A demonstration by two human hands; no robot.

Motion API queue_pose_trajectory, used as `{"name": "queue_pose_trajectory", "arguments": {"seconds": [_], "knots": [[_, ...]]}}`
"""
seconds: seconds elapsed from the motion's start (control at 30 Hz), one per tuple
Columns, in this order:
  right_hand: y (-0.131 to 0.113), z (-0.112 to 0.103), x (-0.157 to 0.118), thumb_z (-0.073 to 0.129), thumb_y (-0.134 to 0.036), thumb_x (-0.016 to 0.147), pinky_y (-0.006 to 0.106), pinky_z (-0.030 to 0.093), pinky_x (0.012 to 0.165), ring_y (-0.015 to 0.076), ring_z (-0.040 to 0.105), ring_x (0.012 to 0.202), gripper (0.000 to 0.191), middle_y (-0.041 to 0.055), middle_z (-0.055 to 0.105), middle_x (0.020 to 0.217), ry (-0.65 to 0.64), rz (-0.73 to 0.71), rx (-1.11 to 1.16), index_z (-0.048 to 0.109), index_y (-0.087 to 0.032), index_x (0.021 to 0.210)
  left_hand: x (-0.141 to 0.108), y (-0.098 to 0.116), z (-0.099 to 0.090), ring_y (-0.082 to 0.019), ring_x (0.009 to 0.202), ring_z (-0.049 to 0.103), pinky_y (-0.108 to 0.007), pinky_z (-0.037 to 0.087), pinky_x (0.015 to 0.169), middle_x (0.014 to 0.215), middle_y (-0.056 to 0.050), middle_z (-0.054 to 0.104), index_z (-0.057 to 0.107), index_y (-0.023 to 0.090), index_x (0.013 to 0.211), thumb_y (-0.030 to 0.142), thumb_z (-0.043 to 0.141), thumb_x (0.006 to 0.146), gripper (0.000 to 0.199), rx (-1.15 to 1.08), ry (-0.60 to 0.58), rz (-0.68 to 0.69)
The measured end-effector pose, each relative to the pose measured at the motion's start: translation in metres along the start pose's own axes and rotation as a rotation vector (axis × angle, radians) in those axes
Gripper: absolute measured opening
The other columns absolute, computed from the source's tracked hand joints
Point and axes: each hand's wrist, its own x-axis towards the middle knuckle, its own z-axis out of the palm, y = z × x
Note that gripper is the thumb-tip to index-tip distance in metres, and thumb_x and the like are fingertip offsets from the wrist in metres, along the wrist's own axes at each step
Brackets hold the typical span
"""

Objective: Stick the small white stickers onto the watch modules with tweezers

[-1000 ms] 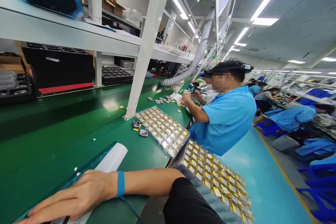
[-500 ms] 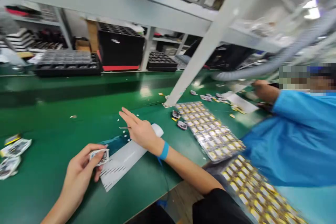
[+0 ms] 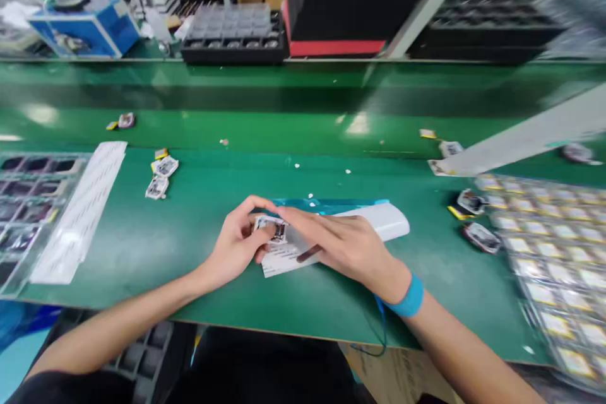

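Observation:
My left hand point(image 3: 234, 243) pinches a small white device housing point(image 3: 280, 232) with electronics showing inside, between thumb and fingers. My right hand point(image 3: 353, 249), a blue band point(image 3: 413, 297) round its wrist, reaches over from the right, its extended fingertips at the housing's upper edge. A thin dark tool point(image 3: 308, 254) pokes out from under that palm; the rest of it is hidden. Beneath both hands lies a curled white label strip point(image 3: 388, 221), partly covered by the right hand. A strip of blue film point(image 3: 345, 204) lies just behind it.
Left on the green bench point(image 3: 156, 252) are printed sheets point(image 3: 78, 221), a tray of dark-faced parts point(image 3: 33, 202) and loose housings point(image 3: 158, 186). To the right lie more housings point(image 3: 480, 237), a tray of yellow-white parts point(image 3: 558, 265) and a slanting white post point(image 3: 530, 132). Black trays point(image 3: 234, 53) line the back.
The view has swung left and down. My right hand has come across to the housing in my left hand; earlier it was raised apart from it. The co-worker's blue sleeve has left the view.

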Motion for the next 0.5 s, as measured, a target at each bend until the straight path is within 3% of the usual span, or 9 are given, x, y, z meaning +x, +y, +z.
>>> {"name": "queue_pose_trajectory", "arguments": {"seconds": [0.13, 0.33, 0.5], "knots": [[-0.0009, 0.0091, -0.0063, 0.058, -0.008, 0.098, 0.025, 0.064, 0.073, 0.0156, 0.077, 0.088, 0.037, 0.0075, 0.076, 0.118, 0.087, 0.059, 0.067, 0.058, -0.014, 0.134, 0.0004, 0.0004, -0.0015, -0.006, 0.038, 0.046, -0.018, 0.039, 0.037, 0.058, 0.007, 0.055, 0.054, 0.019, 0.104, 0.024, 0.066, 0.086, 0.022, -0.003, -0.016, 0.010], [-0.0021, 0.0091, -0.0073, 0.055, -0.005, 0.097, 0.025, 0.064, 0.076, 0.0174, 0.077, 0.096, 0.039, 0.0078, 0.074, 0.124, 0.057, 0.123, 0.057, 0.059, -0.017, 0.134, -0.0003, -0.0010, -0.0021, -0.006, 0.038, 0.047, -0.018, 0.039, 0.038, 0.058, 0.007, 0.054, 0.050, 0.021, 0.092, 0.023, 0.066, 0.087, 0.017, 0.000, -0.042, 0.011], [-0.0003, 0.0051, -0.0092, 0.055, 0.000, 0.092, 0.029, 0.066, 0.073, 0.0213, 0.077, 0.096, 0.038, 0.0111, 0.072, 0.126, 0.011, 0.062, 0.048, 0.062, -0.012, 0.128, 0.0000, -0.0017, 0.0011, -0.006, 0.040, 0.046, -0.018, 0.038, 0.037, 0.058, 0.007, 0.054, 0.050, 0.021, 0.092, 0.022, 0.064, 0.087, 0.015, 0.037, -0.002, 0.048]]}}
